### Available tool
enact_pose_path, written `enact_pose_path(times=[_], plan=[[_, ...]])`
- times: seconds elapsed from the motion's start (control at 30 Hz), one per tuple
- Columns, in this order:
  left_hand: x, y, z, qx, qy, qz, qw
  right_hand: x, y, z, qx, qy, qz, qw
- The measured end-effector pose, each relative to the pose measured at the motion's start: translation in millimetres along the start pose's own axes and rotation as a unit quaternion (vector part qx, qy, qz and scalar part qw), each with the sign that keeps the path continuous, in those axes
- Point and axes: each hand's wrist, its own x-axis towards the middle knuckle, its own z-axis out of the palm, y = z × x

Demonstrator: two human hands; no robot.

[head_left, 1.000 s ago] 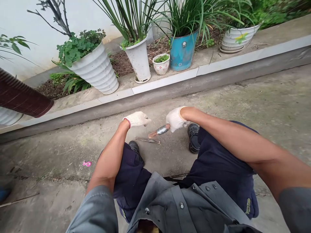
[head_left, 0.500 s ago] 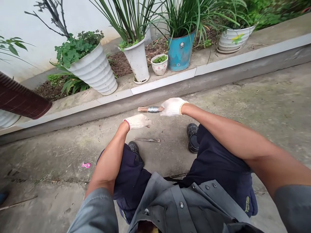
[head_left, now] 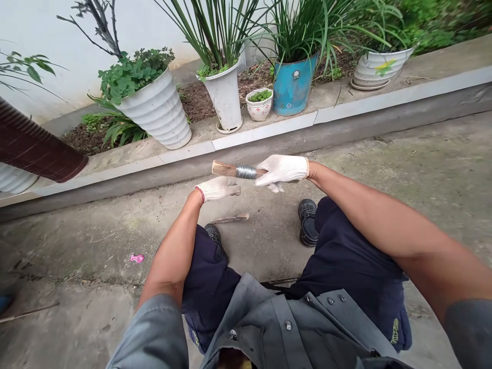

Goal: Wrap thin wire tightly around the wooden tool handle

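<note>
My right hand (head_left: 286, 169), in a white knit glove, grips one end of a flat wooden stick (head_left: 223, 168). Silvery wire (head_left: 246, 171) is wound in a thick band around its middle. The stick's bare end points left, above my left hand (head_left: 219, 189). That hand wears a similar glove, its fingers curled together; anything between them is too thin to make out. Below the hands is a second, thinner stick (head_left: 231, 219) with some wire around it. Whether it hangs or lies on the ground I cannot tell.
Concrete ground (head_left: 269, 230) stretches between my shoes. Ahead runs a low tiled ledge (head_left: 265, 128) with a tall white pot (head_left: 226, 97), a small pot (head_left: 260, 108), a blue bucket (head_left: 294, 87) and a ribbed white planter (head_left: 159, 110). A pink object (head_left: 137, 258) lies at left.
My right hand has turned and shifted slightly right, and the stick's left end now shows broader and higher. The lower stick has swung to a different angle. My left hand stays nearly in place.
</note>
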Motion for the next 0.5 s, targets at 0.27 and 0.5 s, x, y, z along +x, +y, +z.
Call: enact_pose_path(times=[0.27,0.5], plan=[[9.0,-0.4,5.6,0.117,0.003,-0.001,0.993,9.4,17.0,13.5,-0.16,-0.191,0.128,0.96],[20.7,17.7,28.5,0.14,-0.051,-0.022,0.989,44.1,18.5,33.7,-0.459,-0.01,0.166,0.873]])
